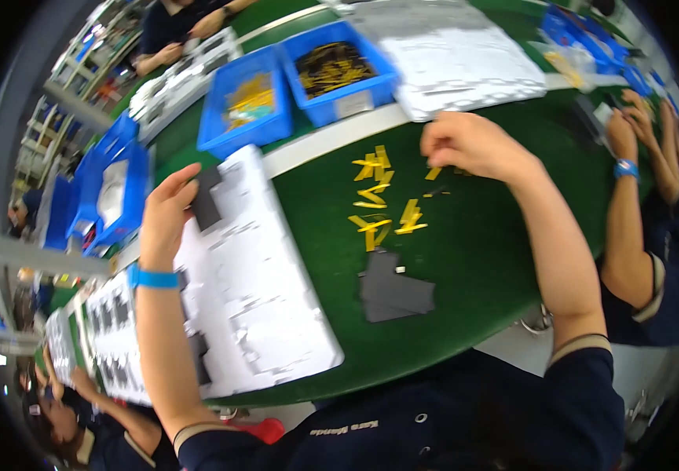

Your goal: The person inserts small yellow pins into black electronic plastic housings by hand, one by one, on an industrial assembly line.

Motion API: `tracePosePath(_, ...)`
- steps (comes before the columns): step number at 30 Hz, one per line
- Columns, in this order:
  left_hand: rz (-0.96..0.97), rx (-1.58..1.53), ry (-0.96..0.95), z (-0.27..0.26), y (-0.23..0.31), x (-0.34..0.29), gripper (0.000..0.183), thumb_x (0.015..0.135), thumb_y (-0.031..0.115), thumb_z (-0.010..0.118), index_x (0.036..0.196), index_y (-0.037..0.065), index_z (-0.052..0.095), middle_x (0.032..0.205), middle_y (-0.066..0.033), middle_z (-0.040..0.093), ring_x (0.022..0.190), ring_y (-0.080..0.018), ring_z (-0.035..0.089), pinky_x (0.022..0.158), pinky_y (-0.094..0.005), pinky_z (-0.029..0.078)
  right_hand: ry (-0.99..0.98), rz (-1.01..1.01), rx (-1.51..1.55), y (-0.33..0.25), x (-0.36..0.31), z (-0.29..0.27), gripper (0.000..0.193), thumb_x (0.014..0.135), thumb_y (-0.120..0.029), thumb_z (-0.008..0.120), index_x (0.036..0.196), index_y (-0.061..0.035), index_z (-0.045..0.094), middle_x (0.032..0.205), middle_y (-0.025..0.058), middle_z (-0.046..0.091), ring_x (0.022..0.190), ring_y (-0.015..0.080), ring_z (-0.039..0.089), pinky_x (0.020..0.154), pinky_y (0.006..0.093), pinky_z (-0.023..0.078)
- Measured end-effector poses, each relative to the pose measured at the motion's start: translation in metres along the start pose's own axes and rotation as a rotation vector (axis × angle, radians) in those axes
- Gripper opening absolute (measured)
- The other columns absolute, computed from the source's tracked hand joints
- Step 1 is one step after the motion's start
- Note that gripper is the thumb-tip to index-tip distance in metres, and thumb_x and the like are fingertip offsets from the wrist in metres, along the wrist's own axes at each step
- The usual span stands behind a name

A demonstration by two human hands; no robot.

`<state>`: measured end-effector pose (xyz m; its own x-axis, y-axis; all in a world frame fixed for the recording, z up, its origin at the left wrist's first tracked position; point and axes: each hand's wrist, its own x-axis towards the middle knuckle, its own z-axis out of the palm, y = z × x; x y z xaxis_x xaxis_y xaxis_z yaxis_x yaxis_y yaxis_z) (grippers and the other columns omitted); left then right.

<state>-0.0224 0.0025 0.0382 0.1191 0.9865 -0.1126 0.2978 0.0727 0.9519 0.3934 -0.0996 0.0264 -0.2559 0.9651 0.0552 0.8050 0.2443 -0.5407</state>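
Note:
My left hand (168,216), with a blue wristband, grips the edge of a dark grey flat rectangular piece (208,202) over the far-left part of a white molded tray (276,314). My right hand (477,147) is closed, its fingertips bent together low over the green table. A yellow strip (433,173) shows right beneath them; whether the fingers hold it or something else, I cannot make out. Small bunches of yellow strips (371,196) lie left of this hand. Nearer me, several dark grey flat pieces (396,294) overlap in a pile, with a tiny white bit (400,269) on top.
Beyond the table's pale strip stand two blue bins, one with yellow and light blue pieces (253,106), one with black and yellow strips (333,71). White trays (469,67) are stacked at the far right. Co-workers' arms (626,212) reach in at right, left and far side.

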Motion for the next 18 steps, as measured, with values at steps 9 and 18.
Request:
tracePosePath(9,-0.005,0.249,0.042,-0.003,-0.007,0.011,0.029,0.078,0.011,0.069,0.102,-0.005,0.061,0.077,-0.0046,0.064,0.065,-0.0092,0.059,0.055,-0.0206,0.045,0.046,0.085,-0.021,-0.013,-0.007,-0.001,0.012,0.079,-0.006,0.062,0.08,0.0016,0.053,0.079,0.0124,0.055,0.072,0.0276,0.055,0.067,0.0352,0.044)
tracePosePath(18,0.071,0.755,0.13,0.013,0.003,0.003,0.023,0.075,0.016,0.071,0.09,0.002,0.061,0.068,-0.0079,0.061,0.063,-0.0184,0.061,0.058,-0.0301,0.047,0.12,-0.094,0.066,-0.022,-0.005,0.013,0.006,0.085,-0.002,0.053,0.089,0.002,0.054,0.086,0.0117,0.054,0.078,0.0243,0.055,0.073,0.0319,0.045)
